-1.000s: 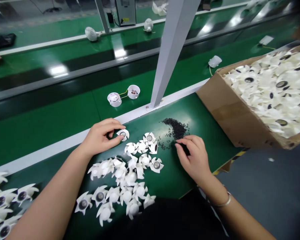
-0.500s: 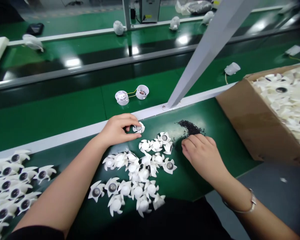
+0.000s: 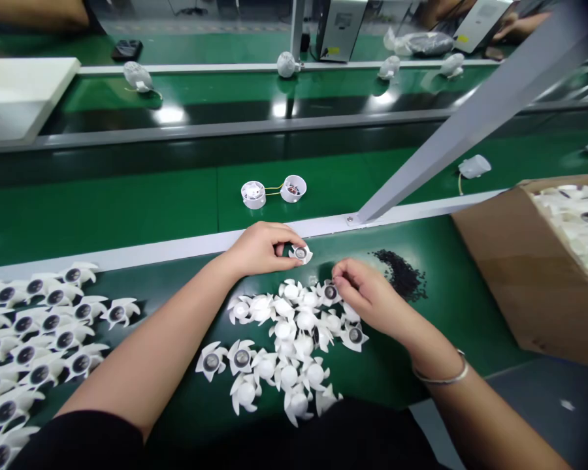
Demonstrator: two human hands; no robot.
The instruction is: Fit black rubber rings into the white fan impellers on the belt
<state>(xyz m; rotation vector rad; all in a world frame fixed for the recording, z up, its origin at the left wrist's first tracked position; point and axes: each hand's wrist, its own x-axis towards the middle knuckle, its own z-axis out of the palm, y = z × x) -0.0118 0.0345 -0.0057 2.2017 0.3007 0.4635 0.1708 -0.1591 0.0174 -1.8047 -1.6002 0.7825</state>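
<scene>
My left hand (image 3: 262,248) pinches a small white fan blade (image 3: 300,252) against the green bench, near the white rail. My right hand (image 3: 367,299) hovers just right of it with fingertips pinched together over a blade in the heap; whatever they hold is too small to make out. A loose heap of white fan blades (image 3: 284,346) lies below both hands. A small mound of tiny black parts (image 3: 402,277) sits to the right of my right hand.
Several finished blades with dark centres (image 3: 29,333) lie in rows at the left. A cardboard box (image 3: 524,274) of more blades stands at the right. A slanted grey post (image 3: 470,124) rises from the rail. Two wired white cups (image 3: 273,191) ride the green conveyor beyond.
My right hand left the mound of black parts and moved left toward the blade in my left hand. The view has shifted, showing more of the rows at the left.
</scene>
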